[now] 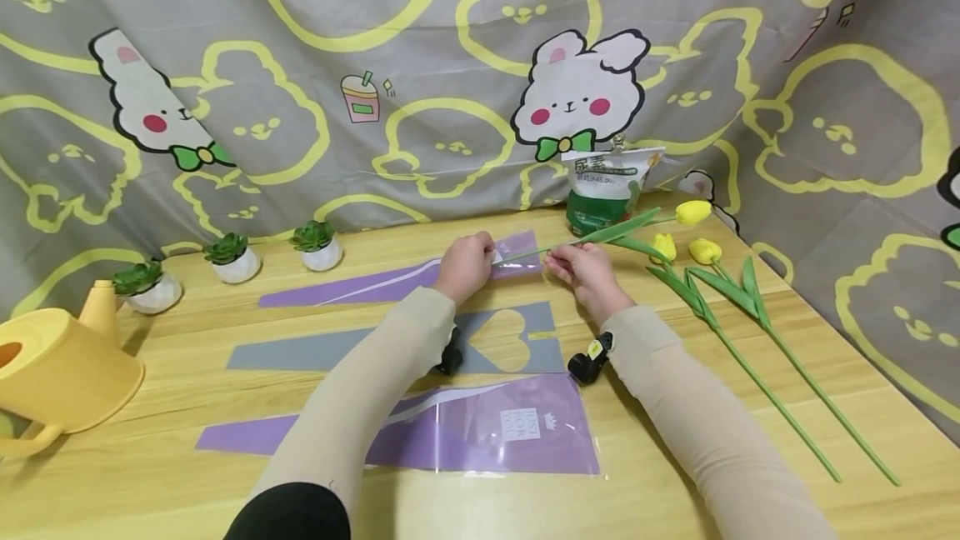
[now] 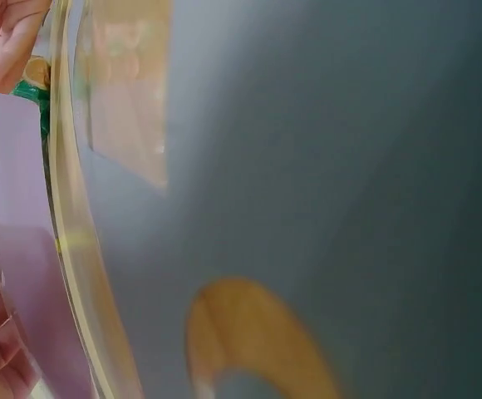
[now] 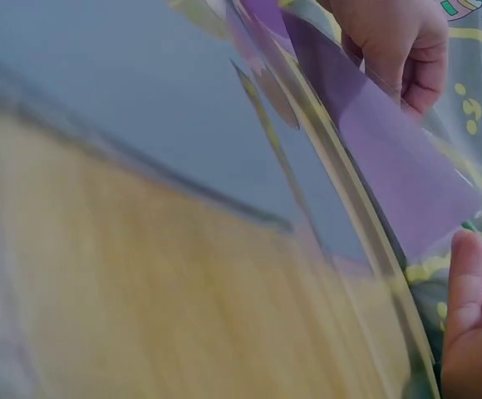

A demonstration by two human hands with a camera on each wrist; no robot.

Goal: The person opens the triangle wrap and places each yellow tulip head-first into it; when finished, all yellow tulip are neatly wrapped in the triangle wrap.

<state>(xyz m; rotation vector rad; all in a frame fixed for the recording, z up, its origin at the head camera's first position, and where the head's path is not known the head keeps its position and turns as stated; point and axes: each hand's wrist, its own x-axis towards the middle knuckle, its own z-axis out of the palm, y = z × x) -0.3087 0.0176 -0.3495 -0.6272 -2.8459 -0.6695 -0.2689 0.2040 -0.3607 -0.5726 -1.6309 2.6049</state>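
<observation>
My left hand (image 1: 467,265) grips the far purple flower sleeve (image 1: 375,286) near its wide end, fingers curled. A yellow tulip (image 1: 693,212) with green leaves is pinched by its stem in my right hand (image 1: 588,273). Its bloom points right, and the stem runs left over the sleeve's mouth toward my left hand. In the right wrist view the purple sleeve (image 3: 399,174) stands raised between both hands, its edge by my right fingertips (image 3: 467,258). Nearer me lie a grey sleeve (image 1: 300,350) with a heart-shaped window and another purple sleeve (image 1: 558,448).
Two more yellow tulips (image 1: 705,252) lie at the right, stems toward me. A white and green bag (image 1: 603,202) stands at the back. Several small potted succulents (image 1: 321,255) line the back left, near a yellow watering can (image 1: 82,365). A patterned curtain (image 1: 420,140) hangs behind.
</observation>
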